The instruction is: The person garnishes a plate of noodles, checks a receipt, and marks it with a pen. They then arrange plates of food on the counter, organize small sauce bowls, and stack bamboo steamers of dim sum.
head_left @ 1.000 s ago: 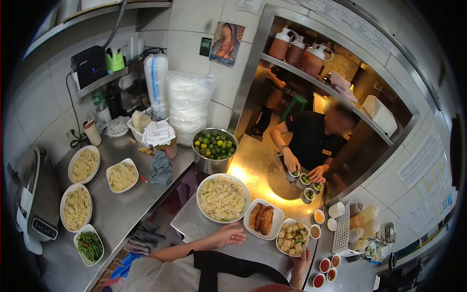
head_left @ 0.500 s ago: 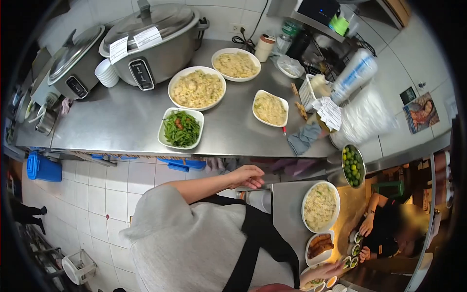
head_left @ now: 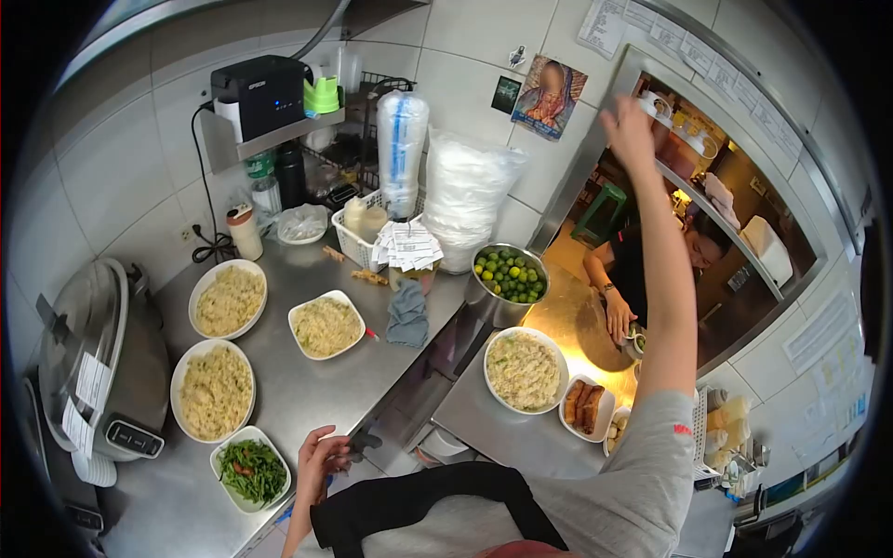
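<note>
My left hand (head_left: 323, 456) hovers by the steel counter's front edge, fingers loosely bent and apart, holding nothing visible. Nearest it is a square white bowl of green beans (head_left: 251, 471) with a reddish topping. My right hand (head_left: 630, 135) is raised high at the serving window's upper corner, fingers stretched, beside a white-topped container (head_left: 655, 108) on the shelf; contact cannot be made out. Below that arm stand a round bowl of fried rice (head_left: 526, 370) and a dish of browned meat pieces (head_left: 586, 407).
More rice bowls (head_left: 228, 298) stand on the left counter (head_left: 279, 391) near a large cooker (head_left: 112, 353). A steel pot of green citrus (head_left: 509, 276) sits by the window. A co-worker's hand (head_left: 618, 316) is beyond the pass. A gap separates the two counters.
My view has turned right toward the serving window. My right hand has risen from low beside the dishes to the window shelf. My left hand stays empty near the counter edge.
</note>
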### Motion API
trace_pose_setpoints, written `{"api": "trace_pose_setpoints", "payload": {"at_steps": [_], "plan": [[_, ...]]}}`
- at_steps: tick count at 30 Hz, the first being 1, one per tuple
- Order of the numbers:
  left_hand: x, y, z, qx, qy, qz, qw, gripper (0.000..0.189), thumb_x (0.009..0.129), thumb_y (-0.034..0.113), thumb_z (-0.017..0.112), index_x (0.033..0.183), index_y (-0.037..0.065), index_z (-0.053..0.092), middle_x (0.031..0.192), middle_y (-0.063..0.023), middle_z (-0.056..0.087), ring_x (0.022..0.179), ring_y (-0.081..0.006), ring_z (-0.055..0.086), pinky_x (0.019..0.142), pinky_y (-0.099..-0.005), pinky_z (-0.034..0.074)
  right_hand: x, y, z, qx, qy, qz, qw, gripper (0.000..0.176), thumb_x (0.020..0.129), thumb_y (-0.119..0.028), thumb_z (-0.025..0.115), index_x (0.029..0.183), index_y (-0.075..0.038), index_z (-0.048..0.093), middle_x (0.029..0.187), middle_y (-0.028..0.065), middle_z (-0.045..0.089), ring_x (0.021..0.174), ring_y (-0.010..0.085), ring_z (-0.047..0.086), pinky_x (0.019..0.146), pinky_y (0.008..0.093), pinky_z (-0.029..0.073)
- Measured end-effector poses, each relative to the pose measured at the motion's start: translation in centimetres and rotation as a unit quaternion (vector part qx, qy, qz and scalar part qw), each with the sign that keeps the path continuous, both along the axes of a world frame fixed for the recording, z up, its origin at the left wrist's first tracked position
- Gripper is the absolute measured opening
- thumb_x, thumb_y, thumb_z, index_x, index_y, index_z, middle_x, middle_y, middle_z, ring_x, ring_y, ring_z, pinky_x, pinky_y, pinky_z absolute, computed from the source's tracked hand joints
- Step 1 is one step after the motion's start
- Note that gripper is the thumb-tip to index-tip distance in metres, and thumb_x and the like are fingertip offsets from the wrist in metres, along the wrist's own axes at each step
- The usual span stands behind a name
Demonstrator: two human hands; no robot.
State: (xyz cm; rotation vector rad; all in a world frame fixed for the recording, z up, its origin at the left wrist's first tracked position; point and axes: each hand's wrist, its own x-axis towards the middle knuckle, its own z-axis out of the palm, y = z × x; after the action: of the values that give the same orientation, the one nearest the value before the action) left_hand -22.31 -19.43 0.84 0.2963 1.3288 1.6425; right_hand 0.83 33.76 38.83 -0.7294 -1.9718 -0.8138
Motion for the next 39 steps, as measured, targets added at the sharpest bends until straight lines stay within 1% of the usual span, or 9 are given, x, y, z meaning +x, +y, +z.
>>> {"api": "trace_pose_setpoints", "payload": {"at_steps": [10,14,17,18,23,31,35,36,39], "plan": [[3.2,3.9,-1.9,0.021,-0.018,0.080,0.996,0.031,0.085,0.020,0.051,0.111,0.005,0.047,0.092,-0.0103,0.062,0.075,-0.0126,0.058,0.065,-0.0247,0.047,2.1,8.0,12.3,0.149,0.016,-0.307,0.940,0.051,0.081,-0.045,0.049,0.111,-0.003,0.051,0.130,0.0115,0.041,0.116,0.0313,0.041,0.092,0.0489,0.037],[3.8,4.3,-3.0,0.011,0.001,0.078,0.997,0.032,0.084,0.020,0.051,0.113,0.006,0.047,0.093,-0.0101,0.062,0.075,-0.0139,0.058,0.066,-0.0271,0.047,2.2,9.4,15.4,0.091,-0.109,-0.383,0.913,0.061,0.081,-0.049,0.048,0.110,0.005,0.052,0.120,0.0225,0.048,0.112,0.0381,0.044,0.096,0.0446,0.035],[4.1,4.2,-3.2,0.021,0.003,0.097,0.995,0.028,0.087,0.019,0.050,0.110,0.003,0.048,0.093,-0.0101,0.062,0.075,-0.0134,0.056,0.066,-0.0261,0.045,4.2,17.1,15.8,0.218,-0.070,-0.239,0.944,0.057,0.077,-0.043,0.053,0.108,0.005,0.055,0.108,0.0272,0.054,0.105,0.0360,0.050,0.091,0.0442,0.038],[4.2,3.7,-3.2,0.003,0.002,0.094,0.996,0.029,0.088,0.021,0.050,0.110,0.003,0.049,0.095,-0.0095,0.061,0.077,-0.0131,0.056,0.067,-0.0249,0.045,2.8,13.7,15.9,0.172,-0.339,-0.446,0.811,0.055,0.079,-0.038,0.054,0.116,0.003,0.049,0.111,0.0260,0.053,0.107,0.0336,0.050,0.091,0.0439,0.039],[2.1,0.5,0.4,0.015,0.114,0.076,0.990,0.027,0.088,0.018,0.050,0.112,0.006,0.050,0.097,-0.0062,0.061,0.081,-0.0123,0.058,0.071,-0.0250,0.046,3.2,13.6,14.1,0.112,-0.083,-0.188,0.972,0.068,0.080,-0.052,0.047,0.129,-0.006,0.040,0.135,0.0324,0.022,0.126,0.0419,0.023,0.102,0.0557,0.020],[-12.3,-11.9,0.2,-0.134,0.270,0.426,0.853,0.030,0.085,0.018,0.050,0.112,0.005,0.052,0.099,-0.0049,0.059,0.089,-0.0123,0.055,0.076,-0.0278,0.044,2.4,7.8,14.7,0.038,-0.122,-0.363,0.923,0.064,0.083,-0.051,0.041,0.122,0.000,0.047,0.136,0.0313,0.021,0.125,0.0480,0.020,0.102,0.0511,0.021],[-14.9,-15.3,-2.4,-0.224,0.312,0.395,0.834,0.039,0.082,0.028,0.053,0.115,0.006,0.051,0.104,-0.0065,0.057,0.093,-0.0153,0.053,0.078,-0.0314,0.043,7.2,21.9,19.7,0.176,-0.347,-0.391,0.834,0.064,0.080,-0.051,0.044,0.117,0.000,0.052,0.128,0.0253,0.040,0.121,0.0423,0.033,0.101,0.0515,0.024],[-14.1,-15.5,-1.9,-0.207,0.295,0.404,0.841,0.038,0.082,0.028,0.054,0.114,0.006,0.052,0.104,-0.0061,0.057,0.092,-0.0155,0.053,0.078,-0.0301,0.043,9.5,28.1,20.3,0.361,-0.232,-0.163,0.888,0.065,0.078,-0.051,0.048,0.118,0.000,0.051,0.121,0.0245,0.047,0.117,0.0409,0.039,0.099,0.0524,0.028],[-12.3,-16.8,-2.5,-0.204,0.246,0.437,0.841,0.035,0.082,0.025,0.055,0.111,0.005,0.054,0.102,-0.0056,0.059,0.091,-0.0144,0.054,0.077,-0.0283,0.043,3.5,15.7,16.3,0.245,-0.128,-0.354,0.893,0.063,0.075,-0.049,0.051,0.116,0.000,0.052,0.122,0.0235,0.047,0.110,0.0390,0.047,0.089,0.0497,0.040]]}}
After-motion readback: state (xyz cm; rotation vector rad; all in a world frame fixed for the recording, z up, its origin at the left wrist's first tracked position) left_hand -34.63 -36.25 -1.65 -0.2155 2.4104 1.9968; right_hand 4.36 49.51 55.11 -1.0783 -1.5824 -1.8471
